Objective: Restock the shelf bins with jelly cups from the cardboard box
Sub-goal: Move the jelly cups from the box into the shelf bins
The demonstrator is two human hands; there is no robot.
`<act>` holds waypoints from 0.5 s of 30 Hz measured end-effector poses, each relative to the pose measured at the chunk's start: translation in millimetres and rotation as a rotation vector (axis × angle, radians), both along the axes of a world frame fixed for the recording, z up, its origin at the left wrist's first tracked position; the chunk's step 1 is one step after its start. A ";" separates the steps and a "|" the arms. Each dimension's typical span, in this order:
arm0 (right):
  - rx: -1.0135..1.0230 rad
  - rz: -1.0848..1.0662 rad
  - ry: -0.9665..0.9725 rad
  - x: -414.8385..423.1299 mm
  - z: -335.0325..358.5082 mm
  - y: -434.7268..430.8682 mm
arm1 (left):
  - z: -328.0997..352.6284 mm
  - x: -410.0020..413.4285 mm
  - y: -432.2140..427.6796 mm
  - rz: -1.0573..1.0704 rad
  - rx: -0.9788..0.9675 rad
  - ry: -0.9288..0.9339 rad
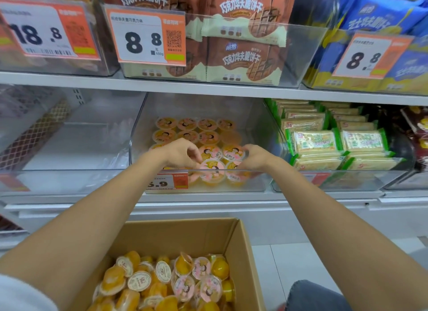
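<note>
Head view: inside the clear bin (259, 181), a pink-lidded jelly cup (212, 166) was pinched by the left hand (179, 153); a neighbouring cup (233, 152) was gripped by the right hand (254, 157).

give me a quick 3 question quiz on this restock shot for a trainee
1. True or false: the left hand and right hand are both at the jelly cups in the clear bin.
2. Where is the cardboard box? A) on the upper shelf B) below the clear bin, nearest the camera C) inside the clear bin
3. Fill in: the price tag on the chocolate wafer bin directly above reads ____.
Key: 1 true; 2 B; 3 8.8
</note>
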State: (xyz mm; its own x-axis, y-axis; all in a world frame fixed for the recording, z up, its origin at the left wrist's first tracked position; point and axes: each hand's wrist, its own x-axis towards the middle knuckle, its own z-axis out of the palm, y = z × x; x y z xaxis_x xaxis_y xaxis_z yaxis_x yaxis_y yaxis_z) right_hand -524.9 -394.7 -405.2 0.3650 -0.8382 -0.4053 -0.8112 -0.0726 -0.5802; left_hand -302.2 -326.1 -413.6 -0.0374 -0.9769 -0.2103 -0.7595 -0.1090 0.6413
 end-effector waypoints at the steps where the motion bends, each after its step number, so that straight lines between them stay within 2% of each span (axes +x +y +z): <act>1: -0.004 0.002 -0.006 -0.3 -0.1 -0.1 | -2.8 2.7 -0.8 0.002 -0.034 -0.070; 3: 0.010 -0.002 -0.022 -0.5 0.0 -1.1 | -6.5 2.0 -2.1 0.025 -0.093 -0.198; 6: 0.015 0.017 -0.009 -1.9 1.2 -2.8 | -4.9 -1.7 -4.4 0.048 -0.055 -0.267; 11: 0.054 0.039 0.000 -5.1 -1.5 -9.5 | -2.6 -2.9 -9.7 0.053 0.088 -0.256; 15: -0.006 0.015 0.009 -4.5 1.0 -3.3 | -9.2 -3.5 -3.7 0.153 0.003 -0.118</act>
State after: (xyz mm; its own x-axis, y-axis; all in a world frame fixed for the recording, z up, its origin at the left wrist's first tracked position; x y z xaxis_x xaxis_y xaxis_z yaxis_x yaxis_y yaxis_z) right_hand -529.4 -398.0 -404.3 0.3745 -0.8349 -0.4034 -0.8149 -0.0888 -0.5728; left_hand -305.7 -329.7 -422.8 0.1364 -0.9686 -0.2077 -0.8041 -0.2307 0.5479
